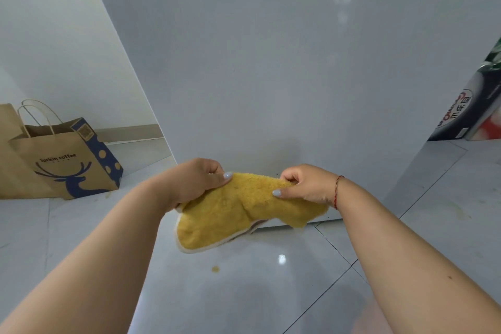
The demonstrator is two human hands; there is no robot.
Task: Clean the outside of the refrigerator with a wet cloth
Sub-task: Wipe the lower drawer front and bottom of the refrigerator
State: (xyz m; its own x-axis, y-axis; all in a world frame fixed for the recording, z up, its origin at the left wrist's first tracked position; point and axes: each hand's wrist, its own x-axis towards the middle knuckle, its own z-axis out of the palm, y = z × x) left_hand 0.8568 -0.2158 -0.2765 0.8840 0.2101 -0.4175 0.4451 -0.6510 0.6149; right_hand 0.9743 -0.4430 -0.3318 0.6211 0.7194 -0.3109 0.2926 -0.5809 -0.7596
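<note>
We judge the step in hand to be readying the cloth, not wiping. Our left hand [193, 180] and right hand [305, 184] each have fingers [227, 176] clamped on the fluffy yellow terry cloth with a pale bound edge [238, 214], which sags between them. Just beyond the fingers stands the smooth, glossy grey refrigerator panel [271, 62], untouched. Next, we should press the cloth flat against it.

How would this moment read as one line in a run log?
left hand: gripping yellow cloth | right hand: gripping its other end | cloth: held off refrigerator | floor: small yellow spot
</note>
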